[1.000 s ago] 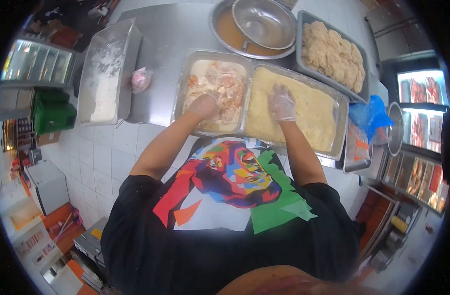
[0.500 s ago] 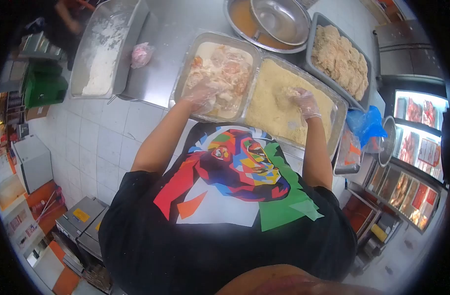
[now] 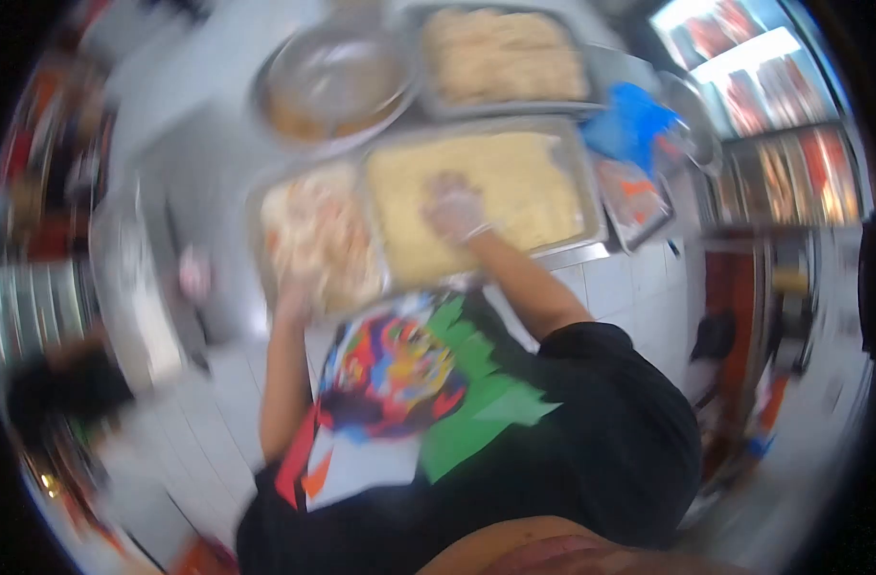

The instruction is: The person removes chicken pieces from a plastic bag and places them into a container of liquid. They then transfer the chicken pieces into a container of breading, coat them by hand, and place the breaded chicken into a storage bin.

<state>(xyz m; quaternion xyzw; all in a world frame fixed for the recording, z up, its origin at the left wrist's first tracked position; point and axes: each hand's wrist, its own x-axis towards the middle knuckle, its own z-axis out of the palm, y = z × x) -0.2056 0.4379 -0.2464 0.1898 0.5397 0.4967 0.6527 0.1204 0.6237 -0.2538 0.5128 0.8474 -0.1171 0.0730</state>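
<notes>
My left hand [image 3: 297, 292], in a clear glove, is at the near edge of a tray of raw meat pieces in pale batter [image 3: 313, 240]. Motion blur smears its fingers. Over the left half of a wide metal tray of yellow breadcrumbs [image 3: 529, 177] is my right hand [image 3: 455, 213], also gloved, with the fingers pointing away from me. It is low on the crumbs, but blur hides whether anything is in its fingers. The two trays stand side by side.
A metal bowl [image 3: 337, 77] over brownish liquid stands behind the trays, beside a grey tub of breaded pieces [image 3: 505, 57]. To the right are a blue plastic bag [image 3: 634, 125] and a small tray [image 3: 634, 206]. A white-dusted tub [image 3: 136, 287] and pink bundle [image 3: 195, 271] are left.
The whole view has turned and is blurred. My right hand has shifted left across the crumbs, and my left hand has drawn back to the batter tray's near edge.
</notes>
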